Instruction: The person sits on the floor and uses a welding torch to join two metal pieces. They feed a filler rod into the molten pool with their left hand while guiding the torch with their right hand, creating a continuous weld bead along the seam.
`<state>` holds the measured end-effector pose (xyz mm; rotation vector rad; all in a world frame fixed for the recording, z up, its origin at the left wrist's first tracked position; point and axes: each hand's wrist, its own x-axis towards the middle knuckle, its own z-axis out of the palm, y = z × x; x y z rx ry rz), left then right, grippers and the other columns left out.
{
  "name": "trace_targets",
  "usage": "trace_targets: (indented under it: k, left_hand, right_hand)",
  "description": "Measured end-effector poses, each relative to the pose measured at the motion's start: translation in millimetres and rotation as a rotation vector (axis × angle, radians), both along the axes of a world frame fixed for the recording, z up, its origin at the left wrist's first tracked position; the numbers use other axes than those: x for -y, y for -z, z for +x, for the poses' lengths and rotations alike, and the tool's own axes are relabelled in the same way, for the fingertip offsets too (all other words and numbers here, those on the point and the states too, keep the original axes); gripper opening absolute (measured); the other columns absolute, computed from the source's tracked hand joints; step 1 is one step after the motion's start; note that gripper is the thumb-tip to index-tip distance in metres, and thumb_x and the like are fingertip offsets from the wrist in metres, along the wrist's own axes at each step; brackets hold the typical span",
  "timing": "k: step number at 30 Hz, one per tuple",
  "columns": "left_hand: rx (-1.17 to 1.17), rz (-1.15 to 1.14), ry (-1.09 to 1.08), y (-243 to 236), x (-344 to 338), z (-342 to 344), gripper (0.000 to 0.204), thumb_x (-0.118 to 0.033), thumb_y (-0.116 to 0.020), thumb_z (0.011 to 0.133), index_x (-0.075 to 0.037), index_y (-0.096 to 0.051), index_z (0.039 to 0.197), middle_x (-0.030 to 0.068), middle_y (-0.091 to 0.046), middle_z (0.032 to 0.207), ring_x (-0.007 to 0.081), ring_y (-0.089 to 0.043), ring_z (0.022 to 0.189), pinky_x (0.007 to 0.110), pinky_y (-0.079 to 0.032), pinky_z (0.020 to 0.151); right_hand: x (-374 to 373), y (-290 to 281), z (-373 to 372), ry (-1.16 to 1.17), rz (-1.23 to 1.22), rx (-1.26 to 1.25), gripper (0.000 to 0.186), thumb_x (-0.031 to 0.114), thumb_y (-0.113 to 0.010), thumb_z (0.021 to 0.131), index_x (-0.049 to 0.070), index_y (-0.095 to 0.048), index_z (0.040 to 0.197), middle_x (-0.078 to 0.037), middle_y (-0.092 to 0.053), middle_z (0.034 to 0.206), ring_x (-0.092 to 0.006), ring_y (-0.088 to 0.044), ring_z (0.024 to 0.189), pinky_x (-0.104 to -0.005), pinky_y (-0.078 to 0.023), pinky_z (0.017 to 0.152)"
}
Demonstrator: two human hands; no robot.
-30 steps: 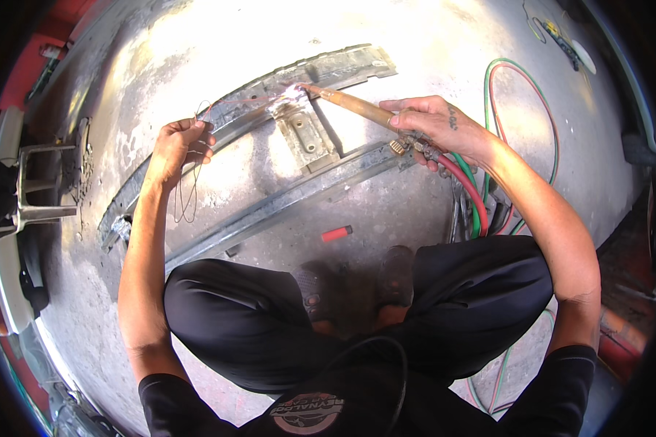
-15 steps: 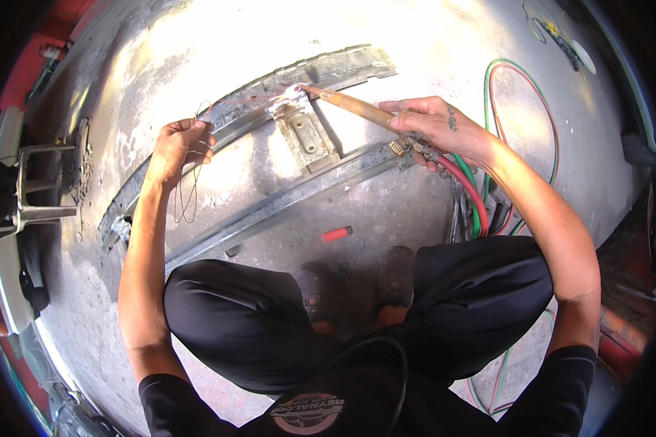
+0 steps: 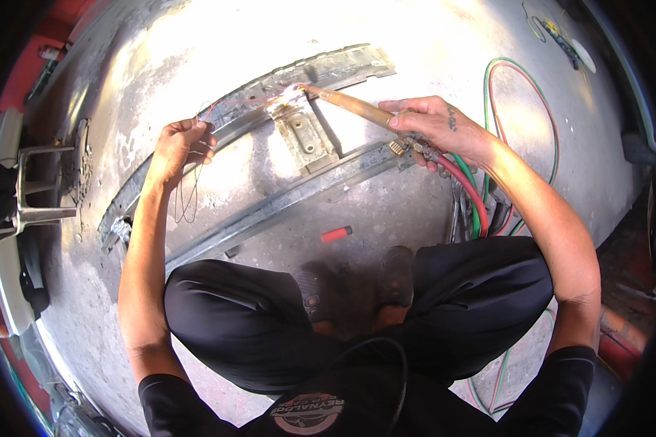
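My right hand (image 3: pixel 436 130) grips a brass gas welding torch (image 3: pixel 353 106) by its valve end. The torch tip points left at a bright glowing spot on a metal bracket (image 3: pixel 304 135). That bracket joins a long curved metal bar (image 3: pixel 255 91) at the back to a straight metal bar (image 3: pixel 284 197) nearer to me. Pinched in my closed left hand (image 3: pixel 180 149) is a thin filler wire (image 3: pixel 244 100), whose far end reaches the glowing spot. The rest of the wire hangs in loops below the hand.
Red and green hoses (image 3: pixel 477 197) run from the torch and loop over the floor at right. A small red cylinder (image 3: pixel 336 234) lies before my feet. A grey plastic chair (image 3: pixel 42 186) stands at far left. At upper right lies a yellow-and-black tool (image 3: pixel 561 44).
Both hands and the torch hold almost the same place. The wire near my left fingers has shifted slightly, and the glow at the bracket differs a little.
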<state>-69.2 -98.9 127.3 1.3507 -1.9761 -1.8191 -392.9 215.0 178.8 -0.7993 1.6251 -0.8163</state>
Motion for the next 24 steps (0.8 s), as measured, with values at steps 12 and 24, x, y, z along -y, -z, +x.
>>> trace_targets:
  k: [12,24]
  left_hand:
    - [0.0,-0.006,-0.013,0.0,-0.9,-0.8,0.025,-0.02,-0.06,0.107,0.004,-0.069,0.107,0.0097,-0.072,0.083,0.0151,-0.068,0.064,0.029,-0.058,0.059]
    - [0.004,0.006,-0.006,-0.5,-1.1,-1.8,0.026,-0.02,-0.059,0.107,0.004,-0.069,0.109,0.0096,-0.071,0.084,0.0153,-0.067,0.065,0.029,-0.058,0.06]
  right_hand:
    - [-1.5,-3.7,1.1,0.012,0.011,-0.002,0.069,0.034,-0.063,0.096,-0.008,-0.051,0.149,-0.009,-0.069,0.087,-0.0131,-0.064,0.06,-0.0282,-0.052,0.053]
    - [-0.5,-1.7,0.9,0.011,0.004,0.026,0.064,0.03,-0.062,0.099,-0.006,-0.051,0.151,-0.007,-0.066,0.082,-0.0131,-0.063,0.058,-0.028,-0.051,0.051]
